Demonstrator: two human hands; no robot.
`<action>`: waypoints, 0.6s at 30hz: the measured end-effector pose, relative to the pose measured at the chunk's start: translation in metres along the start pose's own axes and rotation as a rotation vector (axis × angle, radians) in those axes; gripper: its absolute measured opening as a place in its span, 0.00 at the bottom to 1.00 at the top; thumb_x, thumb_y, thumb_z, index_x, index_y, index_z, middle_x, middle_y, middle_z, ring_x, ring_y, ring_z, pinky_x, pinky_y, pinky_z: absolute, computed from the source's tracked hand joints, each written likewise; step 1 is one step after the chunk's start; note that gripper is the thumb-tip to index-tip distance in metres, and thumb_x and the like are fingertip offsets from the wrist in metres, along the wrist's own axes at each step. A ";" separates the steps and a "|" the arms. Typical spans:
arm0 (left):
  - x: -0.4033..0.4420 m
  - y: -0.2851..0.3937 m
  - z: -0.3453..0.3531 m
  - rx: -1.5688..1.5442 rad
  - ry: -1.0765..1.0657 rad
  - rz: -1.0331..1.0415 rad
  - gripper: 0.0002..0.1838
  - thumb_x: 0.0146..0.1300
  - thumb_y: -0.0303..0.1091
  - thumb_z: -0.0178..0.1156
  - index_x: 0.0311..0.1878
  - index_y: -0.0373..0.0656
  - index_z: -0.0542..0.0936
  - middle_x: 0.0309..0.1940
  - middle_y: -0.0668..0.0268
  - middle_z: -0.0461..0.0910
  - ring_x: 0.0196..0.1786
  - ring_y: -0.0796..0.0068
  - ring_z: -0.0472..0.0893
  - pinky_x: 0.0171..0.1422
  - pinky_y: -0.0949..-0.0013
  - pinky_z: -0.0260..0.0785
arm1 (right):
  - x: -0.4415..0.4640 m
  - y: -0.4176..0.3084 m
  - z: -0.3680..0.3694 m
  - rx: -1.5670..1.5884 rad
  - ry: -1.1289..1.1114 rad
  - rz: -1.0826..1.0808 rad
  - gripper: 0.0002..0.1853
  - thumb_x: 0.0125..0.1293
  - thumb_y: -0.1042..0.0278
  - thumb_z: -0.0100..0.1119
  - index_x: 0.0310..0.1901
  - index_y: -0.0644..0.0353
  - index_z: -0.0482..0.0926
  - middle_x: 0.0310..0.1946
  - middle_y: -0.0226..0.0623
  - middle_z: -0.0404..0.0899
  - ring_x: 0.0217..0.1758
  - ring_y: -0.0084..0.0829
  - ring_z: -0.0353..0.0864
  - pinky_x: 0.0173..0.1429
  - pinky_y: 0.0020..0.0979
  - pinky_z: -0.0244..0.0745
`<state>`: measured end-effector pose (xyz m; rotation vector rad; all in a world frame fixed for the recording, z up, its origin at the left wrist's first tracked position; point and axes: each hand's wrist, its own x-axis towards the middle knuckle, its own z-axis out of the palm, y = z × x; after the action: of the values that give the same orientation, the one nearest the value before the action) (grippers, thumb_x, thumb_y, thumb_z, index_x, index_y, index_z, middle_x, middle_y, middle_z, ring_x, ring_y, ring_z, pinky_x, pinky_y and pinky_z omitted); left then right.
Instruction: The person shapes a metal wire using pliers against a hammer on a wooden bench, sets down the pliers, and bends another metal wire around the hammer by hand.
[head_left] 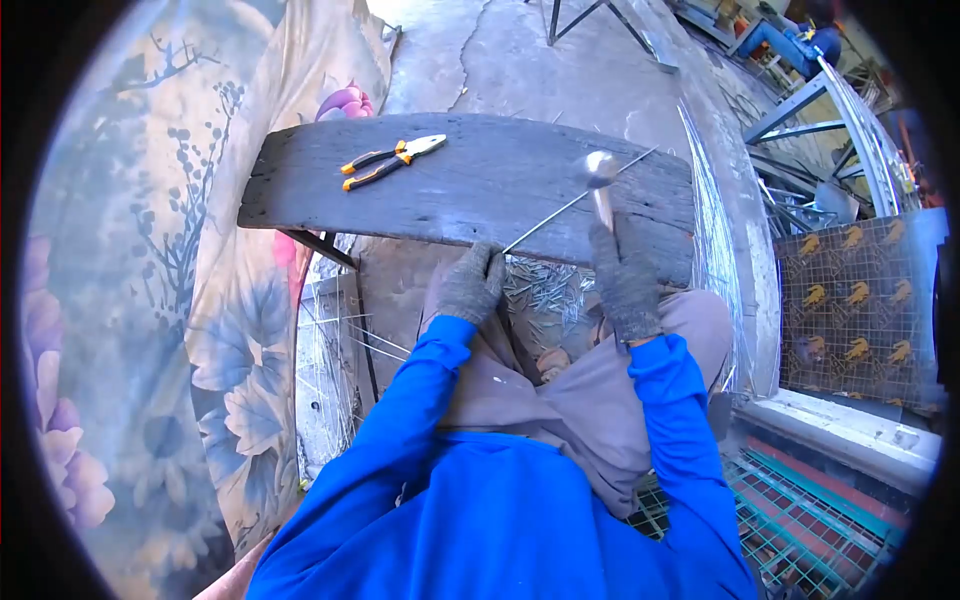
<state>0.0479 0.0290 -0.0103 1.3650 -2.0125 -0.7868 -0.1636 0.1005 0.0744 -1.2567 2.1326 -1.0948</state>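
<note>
My left hand, in a grey knit glove, is closed on the near end of a thin metal rod at the bench's front edge. The rod slants away to the right across the dark wooden bench. In my right hand, also gloved, is the handle of a hammer. Its shiny head appears over the rod; whether the two touch I cannot tell. Pliers with black and orange handles lie on the bench's left part, their jaws pointing right.
Many short metal pieces lie on the floor beneath the bench. Long thin rods lie at its right. A flowered cloth hangs on the left. Farther right are a metal frame, a patterned panel and another person.
</note>
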 end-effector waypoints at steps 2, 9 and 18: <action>-0.001 0.004 -0.001 -0.005 -0.013 -0.013 0.09 0.69 0.38 0.60 0.47 0.44 0.81 0.38 0.48 0.84 0.44 0.43 0.84 0.46 0.49 0.75 | 0.009 0.028 0.011 -0.057 -0.103 -0.028 0.26 0.77 0.47 0.49 0.60 0.62 0.78 0.45 0.61 0.80 0.48 0.61 0.80 0.50 0.52 0.73; 0.004 0.016 -0.007 0.023 0.000 -0.010 0.10 0.69 0.40 0.60 0.46 0.45 0.81 0.37 0.48 0.84 0.43 0.43 0.83 0.47 0.48 0.75 | 0.001 -0.009 -0.006 -0.015 -0.157 0.171 0.25 0.76 0.49 0.51 0.62 0.62 0.77 0.49 0.62 0.80 0.52 0.59 0.81 0.54 0.48 0.75; 0.016 0.013 -0.015 0.040 -0.146 -0.086 0.11 0.71 0.39 0.57 0.49 0.44 0.80 0.44 0.47 0.83 0.50 0.44 0.82 0.53 0.49 0.74 | 0.018 0.015 0.021 0.017 -0.310 0.109 0.26 0.75 0.52 0.54 0.64 0.64 0.76 0.49 0.62 0.81 0.50 0.55 0.84 0.53 0.49 0.75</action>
<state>0.0466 0.0151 0.0114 1.4633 -2.1025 -0.9124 -0.1664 0.0806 0.0503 -1.1997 1.9284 -0.8111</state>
